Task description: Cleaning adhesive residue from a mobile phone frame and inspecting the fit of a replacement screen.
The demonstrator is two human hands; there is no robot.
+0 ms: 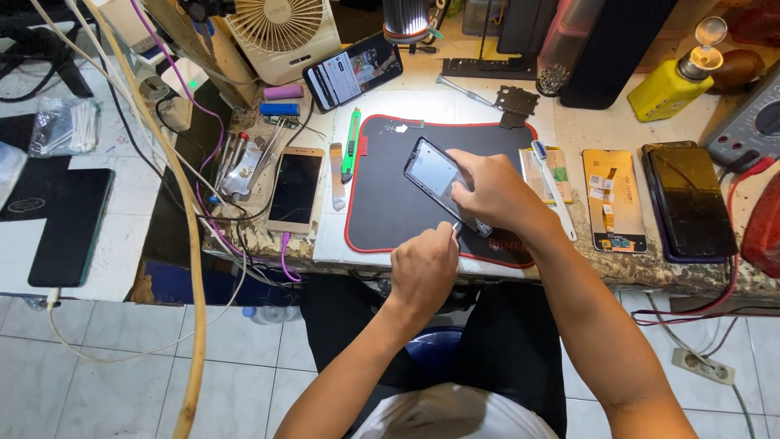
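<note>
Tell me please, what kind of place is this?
Probably a phone repair bench: the right hand holds an opened phone on a black work mat, with loose phone screens beside it.

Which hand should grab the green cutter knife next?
Probably the left hand. The green cutter lies off the mat's left edge, on that hand's side. The right hand is busy pressing down the phone frame.

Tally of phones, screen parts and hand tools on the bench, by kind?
Whole phones: 4 — held one under right hand, left hand at its lower end; gold; propped, lit; dark one at right
Loose screen panels: 2
Toothbrush: 1
Green knife: 1
Total: 8
</note>
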